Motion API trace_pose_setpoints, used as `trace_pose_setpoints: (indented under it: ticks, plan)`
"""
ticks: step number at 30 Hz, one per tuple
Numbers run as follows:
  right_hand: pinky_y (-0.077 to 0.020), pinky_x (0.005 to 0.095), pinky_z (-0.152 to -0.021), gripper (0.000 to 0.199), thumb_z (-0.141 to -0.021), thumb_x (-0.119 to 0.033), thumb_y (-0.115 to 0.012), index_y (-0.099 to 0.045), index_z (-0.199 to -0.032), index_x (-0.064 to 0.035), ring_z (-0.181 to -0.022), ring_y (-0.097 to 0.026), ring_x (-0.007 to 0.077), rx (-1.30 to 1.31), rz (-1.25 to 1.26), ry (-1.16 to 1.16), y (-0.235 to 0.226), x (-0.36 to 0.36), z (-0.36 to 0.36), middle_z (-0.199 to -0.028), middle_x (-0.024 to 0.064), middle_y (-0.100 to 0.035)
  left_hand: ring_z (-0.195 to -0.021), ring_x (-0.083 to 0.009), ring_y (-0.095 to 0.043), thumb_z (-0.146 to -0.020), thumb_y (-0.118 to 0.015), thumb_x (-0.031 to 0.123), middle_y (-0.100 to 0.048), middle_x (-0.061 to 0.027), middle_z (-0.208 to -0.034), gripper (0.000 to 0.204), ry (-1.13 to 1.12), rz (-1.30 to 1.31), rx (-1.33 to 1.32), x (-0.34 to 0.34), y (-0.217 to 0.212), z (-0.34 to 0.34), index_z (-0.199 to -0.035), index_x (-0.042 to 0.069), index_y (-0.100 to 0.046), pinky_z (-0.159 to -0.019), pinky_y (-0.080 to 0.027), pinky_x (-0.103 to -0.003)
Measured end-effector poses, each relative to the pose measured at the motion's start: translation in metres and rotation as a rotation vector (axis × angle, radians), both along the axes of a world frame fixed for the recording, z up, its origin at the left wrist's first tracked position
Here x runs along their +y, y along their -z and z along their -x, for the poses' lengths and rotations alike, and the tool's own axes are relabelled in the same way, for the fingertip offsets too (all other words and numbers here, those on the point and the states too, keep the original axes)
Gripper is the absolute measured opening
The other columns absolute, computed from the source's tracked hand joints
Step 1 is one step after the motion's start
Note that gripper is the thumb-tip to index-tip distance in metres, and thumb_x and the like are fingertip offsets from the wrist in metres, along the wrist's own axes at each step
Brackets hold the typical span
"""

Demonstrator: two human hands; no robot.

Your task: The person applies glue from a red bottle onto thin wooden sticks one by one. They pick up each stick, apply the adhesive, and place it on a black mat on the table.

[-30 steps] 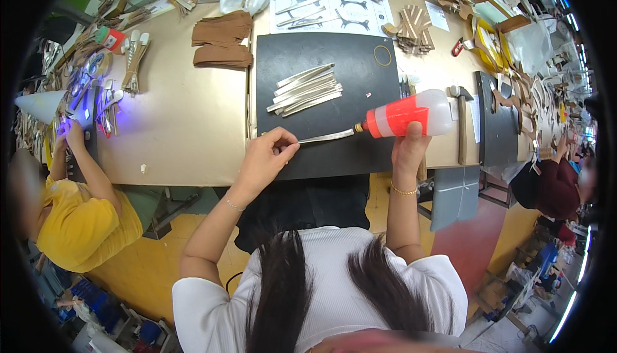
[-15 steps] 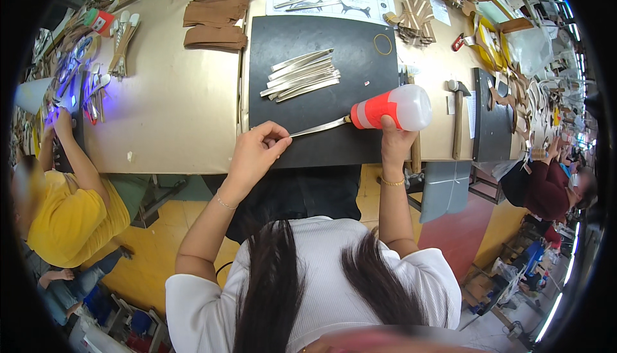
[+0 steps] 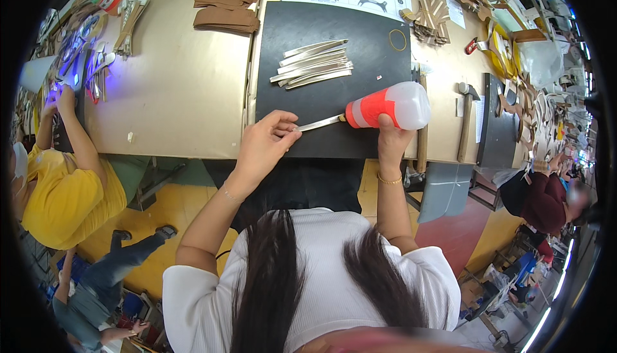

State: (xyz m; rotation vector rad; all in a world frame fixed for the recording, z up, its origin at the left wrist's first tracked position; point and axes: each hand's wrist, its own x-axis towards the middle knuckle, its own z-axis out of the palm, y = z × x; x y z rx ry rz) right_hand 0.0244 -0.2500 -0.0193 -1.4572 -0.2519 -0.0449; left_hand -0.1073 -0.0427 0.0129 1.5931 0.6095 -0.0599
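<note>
Within the last second, the red-and-white bottle (image 3: 389,107) and the right hand (image 3: 393,139) have slid toward nine o'clock over the black mat (image 3: 366,31). The nozzle (image 3: 342,119) now sits nearer the left hand (image 3: 267,135), leaving less of the narrow strip (image 3: 321,123) showing between them. The tabletop (image 3: 180,96) lies closer to twelve o'clock in the view, and a person in jeans (image 3: 96,289) has come in around eight o'clock, legs and dark shoes (image 3: 166,231) showing.

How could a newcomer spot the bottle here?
Start at the black mat. At its lower right, the right hand holds a whitish bottle, tipped sideways. Its broad red wrap sets it apart from the thin shiny strips piled nearby.
</note>
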Motion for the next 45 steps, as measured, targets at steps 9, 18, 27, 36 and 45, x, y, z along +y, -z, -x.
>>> trace_pose_setpoints:
  ticks: [9, 18, 27, 36, 45]
  plan:
    - [-0.0495, 0.0285, -0.084, 0.057, -0.074, -0.021, -0.085, -0.054, -0.117, 0.0016, -0.093, -0.060, 0.0138, 0.094, -0.130, -0.145, 0.000, 0.025, 0.016, -0.105, 0.0062, -0.063, -0.068, -0.0058, -0.059, -0.083, -0.071, 0.004, -0.067, -0.0057, -0.086, 0.029, -0.020, -0.050, -0.034, -0.006, 0.002, 0.002, -0.110, 0.000, -0.060, -0.059, -0.049, -0.020]
    - [-0.0494, 0.0287, -0.084, 0.057, -0.076, -0.026, -0.083, -0.054, -0.118, 0.0008, -0.095, -0.060, 0.0127, 0.190, -0.260, -0.231, -0.001, 0.052, 0.028, -0.106, 0.0055, -0.062, -0.070, -0.0114, -0.065, -0.082, -0.071, 0.004, -0.069, -0.0098, -0.086, 0.035, -0.007, -0.128, -0.048, -0.008, 0.004, 0.004, -0.114, 0.001, -0.058, -0.063, -0.052, -0.024]
    - [-0.0511, 0.0341, -0.090, 0.072, -0.080, -0.061, -0.066, -0.048, -0.121, -0.0043, -0.100, -0.060, 0.0178, 0.296, -0.426, 0.007, -0.023, 0.029, -0.018, -0.109, 0.0059, -0.059, -0.065, -0.0094, -0.063, -0.082, -0.072, 0.008, -0.071, -0.0089, -0.086, 0.037, -0.083, -0.104, -0.238, 0.022, -0.010, -0.039, -0.116, 0.002, -0.058, -0.058, -0.050, -0.023]
    - [-0.0532, 0.0377, -0.086, 0.078, -0.081, -0.066, -0.060, -0.044, -0.124, -0.0032, -0.100, -0.060, 0.0204, 0.266, -0.367, 0.106, -0.027, -0.010, -0.030, -0.111, 0.0092, -0.057, -0.074, -0.0088, -0.063, -0.082, -0.073, 0.015, -0.073, -0.0073, -0.089, 0.031, -0.257, -0.500, -0.526, 0.099, 0.013, -0.210, -0.108, 0.002, -0.064, -0.067, -0.048, -0.023]
    - [-0.0522, 0.0355, -0.088, 0.080, -0.078, -0.065, -0.065, -0.045, -0.123, -0.0023, -0.102, -0.059, 0.0190, 0.299, -0.395, 0.088, -0.024, -0.020, -0.036, -0.111, 0.0086, -0.057, -0.079, -0.0229, -0.068, -0.081, -0.072, 0.020, -0.072, -0.0129, -0.096, 0.036, -0.198, -0.844, -0.397, 0.120, 0.048, -0.242, -0.113, 0.005, -0.066, -0.077, -0.051, -0.031]
